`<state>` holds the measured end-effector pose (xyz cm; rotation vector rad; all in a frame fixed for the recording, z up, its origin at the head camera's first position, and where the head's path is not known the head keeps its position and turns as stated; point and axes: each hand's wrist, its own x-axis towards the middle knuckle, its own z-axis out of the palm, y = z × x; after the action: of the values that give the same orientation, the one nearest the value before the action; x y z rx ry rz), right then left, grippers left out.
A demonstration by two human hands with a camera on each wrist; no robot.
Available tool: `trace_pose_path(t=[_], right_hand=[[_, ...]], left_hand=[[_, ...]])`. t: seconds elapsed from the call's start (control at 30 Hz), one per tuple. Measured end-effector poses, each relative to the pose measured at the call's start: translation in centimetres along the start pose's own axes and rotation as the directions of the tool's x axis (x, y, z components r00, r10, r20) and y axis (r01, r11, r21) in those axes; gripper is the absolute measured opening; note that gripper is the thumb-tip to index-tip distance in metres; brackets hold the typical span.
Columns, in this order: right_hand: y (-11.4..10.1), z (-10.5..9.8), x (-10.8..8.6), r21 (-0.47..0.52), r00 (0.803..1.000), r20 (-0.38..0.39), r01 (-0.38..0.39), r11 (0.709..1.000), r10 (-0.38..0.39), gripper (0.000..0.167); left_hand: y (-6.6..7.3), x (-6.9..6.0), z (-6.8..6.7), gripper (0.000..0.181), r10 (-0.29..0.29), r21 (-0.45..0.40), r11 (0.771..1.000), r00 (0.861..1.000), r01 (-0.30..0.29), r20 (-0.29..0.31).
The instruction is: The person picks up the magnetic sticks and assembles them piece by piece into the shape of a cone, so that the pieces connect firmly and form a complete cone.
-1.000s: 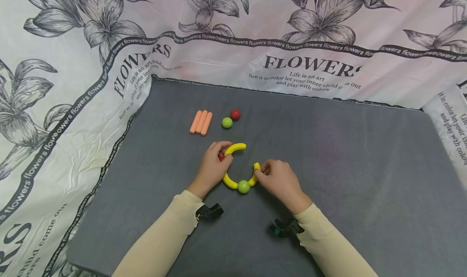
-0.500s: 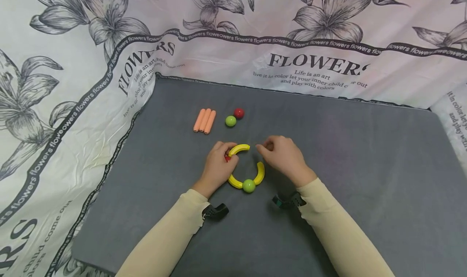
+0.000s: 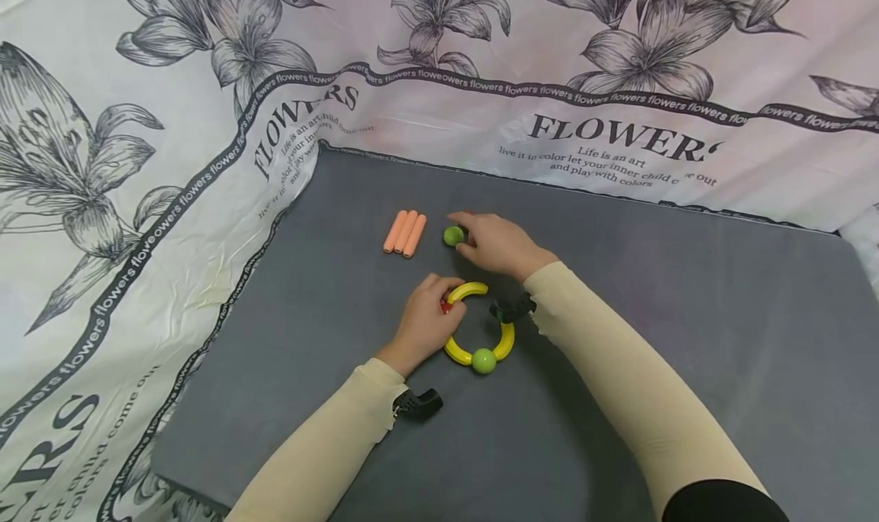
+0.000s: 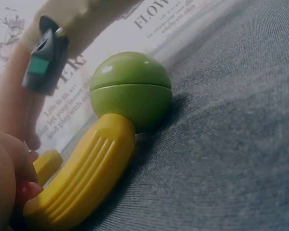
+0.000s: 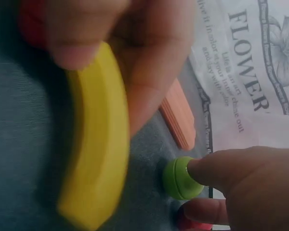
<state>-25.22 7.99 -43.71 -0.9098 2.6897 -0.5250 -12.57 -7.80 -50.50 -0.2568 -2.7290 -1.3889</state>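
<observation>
In the head view, my left hand (image 3: 426,320) holds a red ball (image 3: 445,307) between thumb and fingers, at the joint of two yellow curved pieces (image 3: 468,290). Another yellow curved piece (image 3: 507,343) and a green ball (image 3: 484,361) continue this open ring on the table. The left wrist view shows the green ball (image 4: 131,91) against the end of a ridged yellow piece (image 4: 86,178). My right hand (image 3: 501,243) has thumb and finger spread around a second green ball (image 5: 181,178). A second red ball (image 5: 193,224) is partly hidden by that hand.
Three orange sticks (image 3: 404,233) lie side by side left of the second green ball. The grey tabletop (image 3: 652,316) meets a flower-printed sheet (image 3: 467,117) at the back and left. A dark strap device (image 3: 417,404) is on the left wrist.
My right hand has left the ring's right-hand yellow piece and moved up and away to the far green ball. The left hand keeps its place at the red ball. The head view has shifted slightly.
</observation>
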Motion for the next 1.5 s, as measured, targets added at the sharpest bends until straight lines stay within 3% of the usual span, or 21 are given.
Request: trace_pose_path(t=[0.23,0.47,0.63,0.73,0.83,1.1,1.3,1.5], right_hand=[[0.0,0.3,0.9,-0.112,0.998,0.052,-0.025,0.993,0.031,0.051],[-0.3,1.3,-0.1,-0.075,0.998,0.044,-0.043,0.996,0.046,0.045],[-0.1,1.5,-2.5,-0.019,0.998,-0.048,-0.052,0.998,0.051,0.045],[0.6,1.6,-4.7,0.041,0.989,-0.14,-0.051,0.998,0.056,0.044],[1.3,1.8,-6.9,0.108,0.979,-0.184,-0.072,0.992,0.091,0.042],[1.5,2.9,-10.7,0.25,0.972,-0.165,-0.123,0.96,0.167,0.038],[1.5,4.0,-11.4,0.305,0.975,-0.167,-0.092,0.948,0.148,0.035],[1.1,4.8,-12.2,0.307,0.959,-0.188,-0.148,0.94,0.212,0.04]], left_hand=[[0.0,0.0,0.4,0.034,0.03,-0.006,1.0,1.0,-0.03,0.0],[-0.2,0.0,0.2,0.034,0.027,-0.015,1.0,1.0,-0.027,0.007],[-0.3,-0.1,0.3,0.034,0.027,-0.006,1.0,1.0,-0.027,-0.001],[-0.3,-0.2,0.4,0.034,0.023,0.0,1.0,1.0,-0.023,0.0],[-0.2,-0.1,0.5,0.034,0.01,-0.009,1.0,1.0,-0.01,0.002],[-0.2,0.0,0.2,0.034,-0.002,-0.017,1.0,1.0,0.001,-0.016],[-0.2,-0.1,0.2,0.033,0.009,0.0,1.0,1.0,-0.009,-0.012],[-0.1,-0.1,0.2,0.033,0.007,0.011,1.0,1.0,-0.007,0.001]])
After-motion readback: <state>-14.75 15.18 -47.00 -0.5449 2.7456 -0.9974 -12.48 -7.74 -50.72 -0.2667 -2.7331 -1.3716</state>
